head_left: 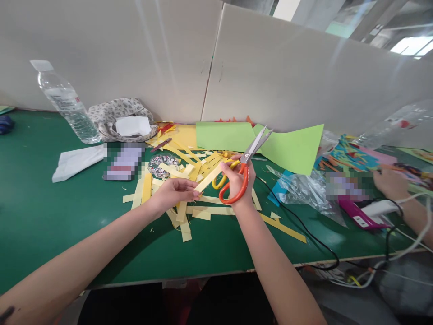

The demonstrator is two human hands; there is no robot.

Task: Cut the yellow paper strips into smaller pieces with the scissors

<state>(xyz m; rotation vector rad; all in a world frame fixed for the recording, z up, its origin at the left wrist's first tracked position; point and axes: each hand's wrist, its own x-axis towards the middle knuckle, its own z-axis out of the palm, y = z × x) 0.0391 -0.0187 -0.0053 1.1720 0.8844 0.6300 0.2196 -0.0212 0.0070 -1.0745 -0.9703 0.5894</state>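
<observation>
Between my two hands stretches a pale yellow paper strip (210,179). My left hand (177,193) pinches its lower left end between thumb and fingers. The upper right end lies at the fingertips of my right hand (238,178), whose fingers are also closed round a pair of scissors (244,169). These scissors have one orange and one yellow handle loop, and their blades point up and away from me, slightly apart. Under both hands lies a loose heap of yellow paper strips (192,210). A clear round dish of small speckled bits (163,165) sits beside the heap.
Green paper sheets (291,149) lean along the partition (270,67). At left are a water bottle (69,104), a patterned cloth bag (118,110) and a phone (125,163). Rightward lie a plastic bag (313,192), a pink power strip (361,214), cables, and another person's hand (390,183).
</observation>
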